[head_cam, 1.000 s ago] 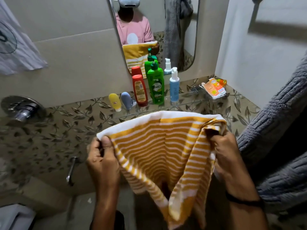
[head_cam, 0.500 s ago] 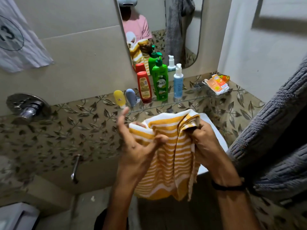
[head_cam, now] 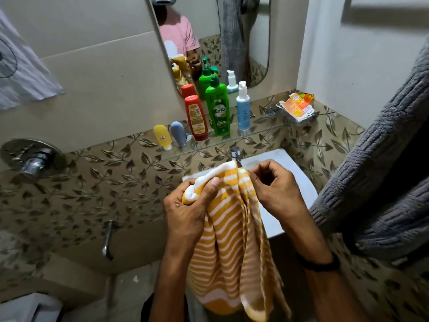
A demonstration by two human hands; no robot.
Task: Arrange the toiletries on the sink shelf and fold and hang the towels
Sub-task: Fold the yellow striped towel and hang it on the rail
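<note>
The left hand point(head_cam: 188, 205) grips the yellow striped towel point(head_cam: 232, 247) tight. The right hand point(head_cam: 276, 189) pinches its top edge. Bottles point(head_cam: 218, 108) stand on the shelf point(head_cam: 232, 139).

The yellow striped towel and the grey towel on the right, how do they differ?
The yellow striped towel is thin, with white stripes; the grey towel is thick, plain and ribbed. The yellow striped towel is bunched in the left hand and pinched by the right hand; the grey towel hangs untouched at the right. Both droop downward.

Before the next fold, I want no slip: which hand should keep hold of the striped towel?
Left. The left hand grips the bunched top of the striped towel; the right hand only pinches one edge.
</note>
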